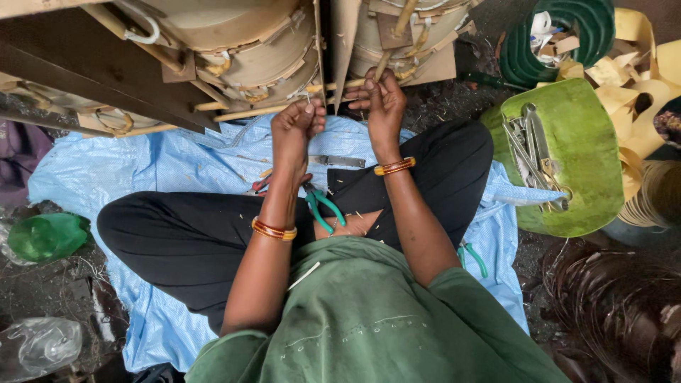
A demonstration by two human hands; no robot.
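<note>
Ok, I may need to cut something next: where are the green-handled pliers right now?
In the head view, the green-handled pliers lie on the person's lap, just right of the left forearm, below both hands working at the sticks.

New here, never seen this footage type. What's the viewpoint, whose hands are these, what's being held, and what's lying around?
There is one picture, from a camera worn on a person's head, looking straight down. The person sits cross-legged on a blue plastic sheet. Both arms are their own. The left hand pinches a thin wire against a horizontal wooden stick. The right hand grips an upright wooden stick in a large coil wound with tan paper strips. Green-handled pliers lie in the lap. To the right, a green tray holds metal tools, with paper offcuts behind. A green bag lies to the left.
</note>
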